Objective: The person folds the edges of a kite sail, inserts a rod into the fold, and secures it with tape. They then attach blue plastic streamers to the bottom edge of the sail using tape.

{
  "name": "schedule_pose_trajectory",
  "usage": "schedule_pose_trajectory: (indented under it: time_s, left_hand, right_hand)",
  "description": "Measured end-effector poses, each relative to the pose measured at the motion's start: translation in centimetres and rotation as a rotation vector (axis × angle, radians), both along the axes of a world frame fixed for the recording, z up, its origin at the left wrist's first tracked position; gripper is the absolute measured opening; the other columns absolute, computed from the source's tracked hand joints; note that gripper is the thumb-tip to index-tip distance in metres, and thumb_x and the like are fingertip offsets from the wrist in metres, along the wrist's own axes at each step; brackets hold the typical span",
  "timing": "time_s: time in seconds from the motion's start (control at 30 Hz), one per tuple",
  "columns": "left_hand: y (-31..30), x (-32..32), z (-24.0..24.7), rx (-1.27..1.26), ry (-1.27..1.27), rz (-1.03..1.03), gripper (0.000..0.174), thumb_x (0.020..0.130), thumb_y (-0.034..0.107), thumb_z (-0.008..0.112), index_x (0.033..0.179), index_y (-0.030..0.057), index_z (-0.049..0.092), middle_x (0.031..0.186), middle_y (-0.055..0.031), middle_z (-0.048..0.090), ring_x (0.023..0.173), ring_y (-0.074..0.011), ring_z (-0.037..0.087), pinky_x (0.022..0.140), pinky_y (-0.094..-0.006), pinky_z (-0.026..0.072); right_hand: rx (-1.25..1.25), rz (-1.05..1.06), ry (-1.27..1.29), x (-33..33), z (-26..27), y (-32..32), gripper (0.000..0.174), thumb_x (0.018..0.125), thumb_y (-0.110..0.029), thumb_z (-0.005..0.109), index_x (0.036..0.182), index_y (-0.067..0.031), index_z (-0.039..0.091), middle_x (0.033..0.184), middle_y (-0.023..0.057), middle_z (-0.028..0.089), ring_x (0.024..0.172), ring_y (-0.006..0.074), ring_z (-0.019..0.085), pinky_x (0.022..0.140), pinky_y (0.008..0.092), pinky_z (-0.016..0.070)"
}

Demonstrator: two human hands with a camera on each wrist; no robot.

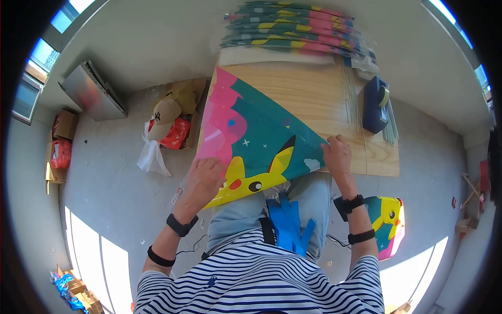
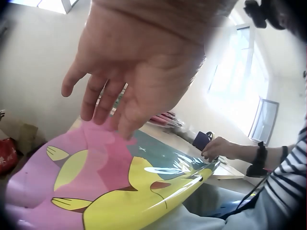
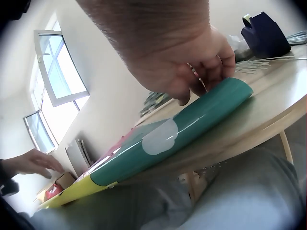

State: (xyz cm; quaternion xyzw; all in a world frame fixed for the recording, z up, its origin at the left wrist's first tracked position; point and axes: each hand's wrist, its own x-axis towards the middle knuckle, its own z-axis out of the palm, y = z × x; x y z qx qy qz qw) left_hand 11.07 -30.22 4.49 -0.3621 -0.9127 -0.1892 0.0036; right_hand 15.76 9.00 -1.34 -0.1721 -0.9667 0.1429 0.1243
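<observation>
A glossy printed plastic sheet (image 1: 261, 118), teal, pink and yellow with a cartoon face, lies partly on the wooden table and reaches over the person's lap. My left hand (image 1: 205, 180) is over its pink and yellow left side; in the left wrist view the loosely extended fingers (image 2: 96, 98) point down at the pink part. At the right corner, my right hand (image 1: 339, 153) pinches the sheet's edge. There the teal end (image 3: 211, 112) bends over in a curve, with the fingertips curled at its upper side.
Folded printed sheets (image 1: 293, 29) are stacked at the table's far end. A blue tape dispenser (image 1: 374, 104) and thin sticks (image 1: 353, 97) are on the right of the wooden table (image 1: 298, 83). Another printed piece (image 1: 387, 225) is at lower right; a cap (image 1: 166, 112) tops a box at left.
</observation>
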Motion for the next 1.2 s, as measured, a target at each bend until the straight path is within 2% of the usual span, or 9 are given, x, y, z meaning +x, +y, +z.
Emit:
schedule_pose_trajectory:
  time_s: [0.13,0.27,0.43,0.57,0.67,0.73,0.9,1.07,1.2]
  left_hand:
    - [7.6,1.9,0.2,-0.078,0.024,-0.263,0.045,0.077,0.021,0.075,0.115,0.0032,0.061,0.125,-0.0145,0.058,0.118,-0.0335,0.053,0.103,-0.0489,0.0389]
    - [9.0,2.6,-1.6,-0.195,0.023,-0.351,0.048,0.078,0.021,0.074,0.118,0.0023,0.057,0.128,-0.0156,0.055,0.120,-0.0334,0.053,0.104,-0.0523,0.0385]
    - [8.1,3.2,-3.2,-0.269,-0.059,-0.430,0.043,0.078,0.015,0.073,0.115,-0.0011,0.057,0.123,-0.0181,0.056,0.118,-0.0330,0.054,0.099,-0.0439,0.0444]
    - [7.9,3.9,-2.0,-0.232,-0.064,-0.437,0.043,0.077,0.015,0.073,0.114,-0.0010,0.057,0.123,-0.0183,0.056,0.117,-0.0335,0.055,0.098,-0.0413,0.0456]
    - [8.3,3.5,-0.7,-0.189,-0.109,-0.412,0.046,0.077,0.017,0.075,0.115,-0.0008,0.057,0.124,-0.0187,0.056,0.117,-0.0345,0.055,0.098,-0.0427,0.0452]
    - [8.4,3.0,-0.2,-0.168,-0.133,-0.396,0.047,0.076,0.019,0.076,0.115,-0.0007,0.058,0.125,-0.0190,0.056,0.117,-0.0352,0.055,0.098,-0.0432,0.0450]
    - [8.2,2.9,0.0,-0.176,-0.148,-0.371,0.045,0.076,0.020,0.076,0.113,-0.0006,0.060,0.124,-0.0193,0.057,0.117,-0.0353,0.055,0.099,-0.0434,0.0448]
    - [7.7,2.9,-0.3,-0.169,-0.178,-0.330,0.041,0.077,0.019,0.076,0.111,-0.0008,0.062,0.124,-0.0198,0.057,0.116,-0.0356,0.055,0.098,-0.0434,0.0449]
    - [7.6,2.6,-0.1,-0.127,-0.180,-0.335,0.040,0.079,0.023,0.074,0.109,-0.0014,0.064,0.122,-0.0202,0.058,0.115,-0.0360,0.055,0.097,-0.0435,0.0448]
  right_hand:
    - [0.039,0.064,0.064,1.4,0.3,-0.3,0.017,0.079,-0.019,0.072,0.090,-0.0062,0.069,0.090,0.0129,0.061,0.090,0.0327,0.060,0.077,0.0449,0.0436]
    - [0.018,0.073,0.063,3.0,-0.3,-0.5,0.015,0.078,-0.018,0.072,0.087,-0.0058,0.069,0.090,0.0130,0.061,0.091,0.0330,0.058,0.079,0.0447,0.0427]
    - [-0.054,0.055,0.048,5.6,-0.2,-1.4,0.014,0.078,-0.017,0.072,0.085,-0.0056,0.069,0.089,0.0125,0.061,0.090,0.0326,0.059,0.078,0.0448,0.0426]
    - [-0.147,-0.016,0.086,5.0,0.2,-0.3,0.012,0.077,-0.014,0.070,0.084,-0.0041,0.069,0.082,0.0130,0.063,0.080,0.0351,0.061,0.072,0.0443,0.0464]
    - [-0.081,-0.130,0.123,0.9,0.1,3.4,0.011,0.078,-0.015,0.069,0.083,-0.0056,0.069,0.085,0.0130,0.064,0.080,0.0344,0.064,0.071,0.0465,0.0470]
    - [0.005,-0.256,0.120,-2.9,-1.4,6.7,0.011,0.079,-0.016,0.067,0.083,-0.0053,0.069,0.088,0.0132,0.067,0.082,0.0355,0.067,0.071,0.0448,0.0527]
    - [-0.015,-0.461,-0.049,-9.0,-1.0,10.0,0.015,0.079,-0.019,0.067,0.086,-0.0056,0.070,0.095,0.0174,0.071,0.089,0.0353,0.070,0.076,0.0415,0.0573]
    - [-0.084,-0.554,-0.125,-10.0,-0.7,11.0,0.018,0.078,-0.017,0.065,0.089,-0.0049,0.072,0.097,0.0210,0.071,0.092,0.0372,0.070,0.080,0.0428,0.0572]
    - [-0.159,-0.568,-0.053,-9.0,0.0,11.8,0.020,0.077,-0.016,0.063,0.089,-0.0031,0.072,0.097,0.0220,0.071,0.093,0.0389,0.070,0.081,0.0448,0.0564]
